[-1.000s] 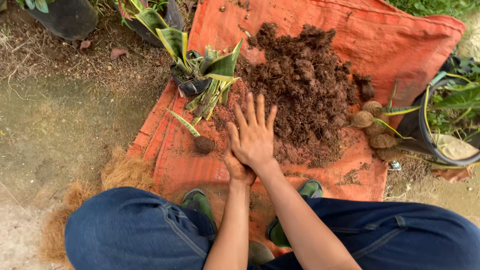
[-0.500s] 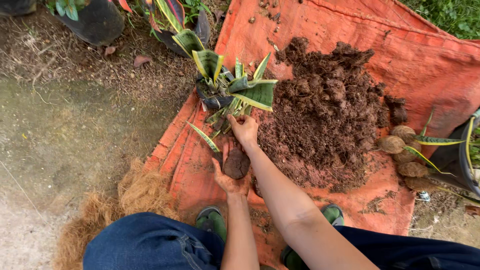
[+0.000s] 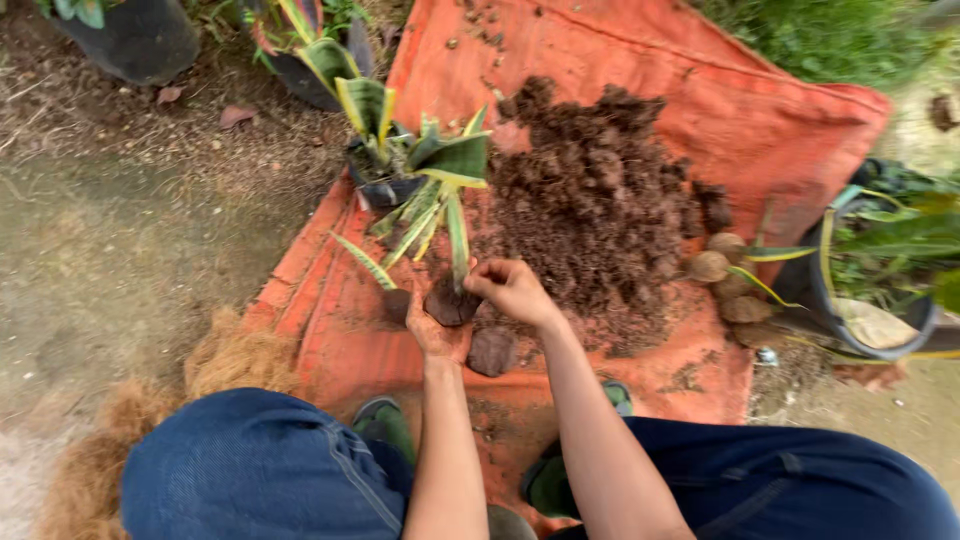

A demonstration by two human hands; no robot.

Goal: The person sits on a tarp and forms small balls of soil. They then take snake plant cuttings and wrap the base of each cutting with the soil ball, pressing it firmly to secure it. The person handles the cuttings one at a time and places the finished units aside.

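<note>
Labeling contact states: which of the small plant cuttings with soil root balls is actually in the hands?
The middle cutting, root ball cupped by the left hand and pinched by the right hand. The others lie untouched on the orange cloth.

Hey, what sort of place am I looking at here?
Most likely an outdoor garden or nursery potting spot: bare ground, an orange cloth spread on it with a pile of soil, striped-leaf plants and black pots around it.
</note>
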